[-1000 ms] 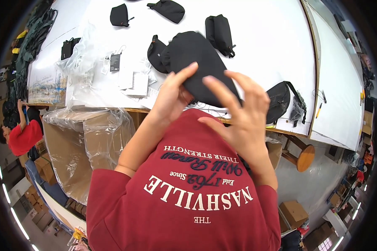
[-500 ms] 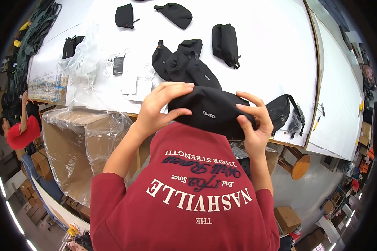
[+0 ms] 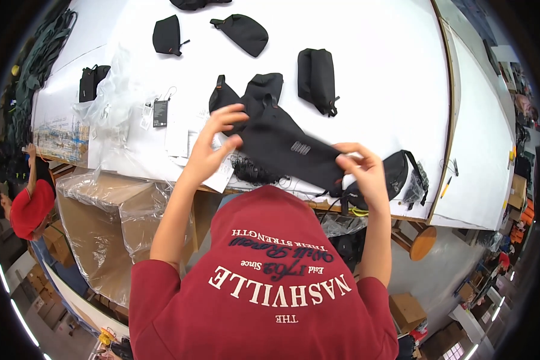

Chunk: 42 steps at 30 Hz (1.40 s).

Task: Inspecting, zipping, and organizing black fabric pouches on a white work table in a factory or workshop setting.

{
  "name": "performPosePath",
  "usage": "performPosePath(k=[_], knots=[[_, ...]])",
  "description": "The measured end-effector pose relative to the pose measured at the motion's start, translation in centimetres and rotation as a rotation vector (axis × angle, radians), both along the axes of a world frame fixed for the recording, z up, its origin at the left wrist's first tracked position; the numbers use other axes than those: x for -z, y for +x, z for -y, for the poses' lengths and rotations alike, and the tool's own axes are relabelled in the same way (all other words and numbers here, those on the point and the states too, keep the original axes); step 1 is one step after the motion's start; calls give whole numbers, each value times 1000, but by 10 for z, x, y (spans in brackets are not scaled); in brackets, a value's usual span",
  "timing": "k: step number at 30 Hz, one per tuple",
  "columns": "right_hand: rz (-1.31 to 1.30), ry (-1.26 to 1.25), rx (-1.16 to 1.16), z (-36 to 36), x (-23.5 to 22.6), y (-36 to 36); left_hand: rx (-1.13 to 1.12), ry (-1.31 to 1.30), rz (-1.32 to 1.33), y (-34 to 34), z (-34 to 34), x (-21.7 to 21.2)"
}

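Head view: I see the left hand [image 3: 210,148], which gripped the pouch [image 3: 285,148] a moment ago, now loose, fingers spread beside its left end; the right hand [image 3: 369,177] alone pinches its right end over the counter's [image 3: 390,78] near side.

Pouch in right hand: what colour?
Pouch: black, with light grey print. Best in the head view.

The held black pouch [image 3: 285,151] is of matt, smooth-faced cloth, and the dark red shirt [image 3: 270,222] is likewise matt cloth. The tabletop [image 3: 381,78] has a smooth white surface. The carton [image 3: 93,231] is brown cardboard under glossy, wrinkled, clear plastic film [image 3: 141,207]; the stool seat [image 3: 423,242] is smooth wood.
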State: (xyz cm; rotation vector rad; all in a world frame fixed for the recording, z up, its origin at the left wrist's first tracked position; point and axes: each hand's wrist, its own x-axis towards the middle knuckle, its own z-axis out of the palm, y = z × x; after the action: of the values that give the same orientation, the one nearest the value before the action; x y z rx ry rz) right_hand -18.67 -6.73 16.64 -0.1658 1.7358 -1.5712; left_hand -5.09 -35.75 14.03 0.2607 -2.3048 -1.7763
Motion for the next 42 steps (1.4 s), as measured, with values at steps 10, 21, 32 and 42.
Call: performPosePath(k=[10, 21, 32, 42], knots=[[-1179, 479, 353, 51, 157, -91, -409, -312, 223, 0, 27, 130], [-1165, 598, 183, 58, 148, -68, -717, -494, 277, -66, 189, 192], [-837, 520, 233, 17, 123, -21, -931, -622, 643, -150, 294, 192], [-667, 15, 41, 125, 43, -20, -276, 896, 230, -83, 95, 72]])
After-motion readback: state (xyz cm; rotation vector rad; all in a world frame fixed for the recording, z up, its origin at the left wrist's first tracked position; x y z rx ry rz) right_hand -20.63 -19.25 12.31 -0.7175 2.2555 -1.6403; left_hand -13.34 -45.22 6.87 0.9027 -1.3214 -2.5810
